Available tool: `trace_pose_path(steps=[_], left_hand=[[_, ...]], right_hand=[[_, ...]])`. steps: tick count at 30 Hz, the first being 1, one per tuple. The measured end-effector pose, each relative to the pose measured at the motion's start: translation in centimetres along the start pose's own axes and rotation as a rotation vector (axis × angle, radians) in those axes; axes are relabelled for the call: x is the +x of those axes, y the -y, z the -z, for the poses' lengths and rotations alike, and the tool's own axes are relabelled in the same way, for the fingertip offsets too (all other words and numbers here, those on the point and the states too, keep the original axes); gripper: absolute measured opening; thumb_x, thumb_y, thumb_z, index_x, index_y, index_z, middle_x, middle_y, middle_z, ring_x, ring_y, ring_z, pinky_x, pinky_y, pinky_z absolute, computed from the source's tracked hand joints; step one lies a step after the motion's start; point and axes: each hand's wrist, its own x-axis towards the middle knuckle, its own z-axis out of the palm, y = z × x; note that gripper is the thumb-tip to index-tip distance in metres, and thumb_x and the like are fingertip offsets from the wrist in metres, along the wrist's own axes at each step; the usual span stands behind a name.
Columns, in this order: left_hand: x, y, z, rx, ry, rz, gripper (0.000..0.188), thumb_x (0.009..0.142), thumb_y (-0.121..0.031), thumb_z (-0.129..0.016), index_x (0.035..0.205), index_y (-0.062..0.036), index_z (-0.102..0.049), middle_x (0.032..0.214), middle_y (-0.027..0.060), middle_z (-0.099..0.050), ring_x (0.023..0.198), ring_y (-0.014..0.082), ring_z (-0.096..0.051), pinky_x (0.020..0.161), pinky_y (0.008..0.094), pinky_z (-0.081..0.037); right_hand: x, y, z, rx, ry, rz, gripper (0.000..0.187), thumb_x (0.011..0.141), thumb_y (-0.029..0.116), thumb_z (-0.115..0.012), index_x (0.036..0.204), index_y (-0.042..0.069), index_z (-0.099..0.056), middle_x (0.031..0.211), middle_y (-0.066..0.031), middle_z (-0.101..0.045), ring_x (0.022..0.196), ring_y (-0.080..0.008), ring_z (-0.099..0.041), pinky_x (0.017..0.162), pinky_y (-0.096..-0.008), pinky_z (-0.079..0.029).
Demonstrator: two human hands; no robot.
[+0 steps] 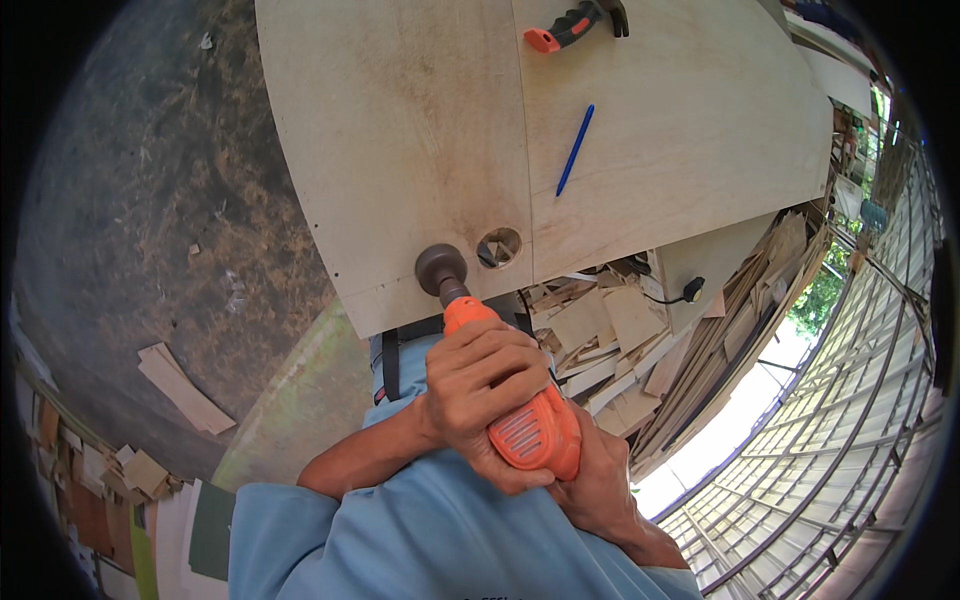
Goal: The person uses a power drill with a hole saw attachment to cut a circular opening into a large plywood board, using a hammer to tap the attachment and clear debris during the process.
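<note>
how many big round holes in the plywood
1 visible: the round hole, just right of the hole saw on the orange power drill. Any under the hole saw would be hidden.

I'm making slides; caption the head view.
Left hand and right hand hold orange drill, hole saw beside hole in plywood.

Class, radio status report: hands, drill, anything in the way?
Left hand and right hand on drill. Hole saw at board, beside cut hole. Pen and hammer lie away from it.
</note>
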Motion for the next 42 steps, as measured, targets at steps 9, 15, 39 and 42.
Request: trace_pose_path(steps=[9,15,39,42], left_hand=[[-0.1,-0.1,-0.1,0.012,-0.008,0.011,0.066,0.065,-0.063,-0.072,0.086,0.0000,-0.068,0.081,0.0130,-0.067,0.073,0.0322,-0.068,0.068,0.0436,-0.053],[-0.1,-0.1,-0.2,0.014,-0.001,0.014,0.067,0.065,-0.063,-0.072,0.086,0.0002,-0.068,0.081,0.0130,-0.067,0.074,0.0322,-0.068,0.069,0.0439,-0.054],[-0.1,-0.2,-0.6,0.055,0.037,0.013,0.066,0.066,-0.064,-0.071,0.084,-0.0006,-0.067,0.083,0.0133,-0.066,0.075,0.0323,-0.068,0.071,0.0447,-0.054],[-0.1,-0.2,-0.6,0.056,0.041,0.015,0.066,0.066,-0.064,-0.071,0.084,-0.0007,-0.067,0.083,0.0136,-0.067,0.075,0.0323,-0.068,0.071,0.0450,-0.054]], right_hand=[[0.0,-0.6,-0.2,0.000,-0.013,0.020,0.070,0.071,0.007,-0.081,0.134,-0.007,-0.052,0.099,-0.0235,-0.069,0.083,-0.0411,-0.072,0.072,-0.0457,-0.059],[0.1,-0.6,0.0,0.001,0.003,0.020,0.071,0.071,0.006,-0.082,0.134,-0.007,-0.053,0.098,-0.0234,-0.069,0.084,-0.0409,-0.072,0.072,-0.0456,-0.059],[0.0,-1.8,-0.2,0.012,-0.019,0.044,0.072,0.071,0.007,-0.080,0.135,-0.007,-0.052,0.099,-0.0231,-0.069,0.084,-0.0404,-0.072,0.071,-0.0453,-0.059],[0.0,-1.8,-0.1,0.012,-0.012,0.032,0.072,0.071,0.007,-0.080,0.135,-0.007,-0.053,0.099,-0.0233,-0.069,0.084,-0.0407,-0.072,0.072,-0.0454,-0.059]])
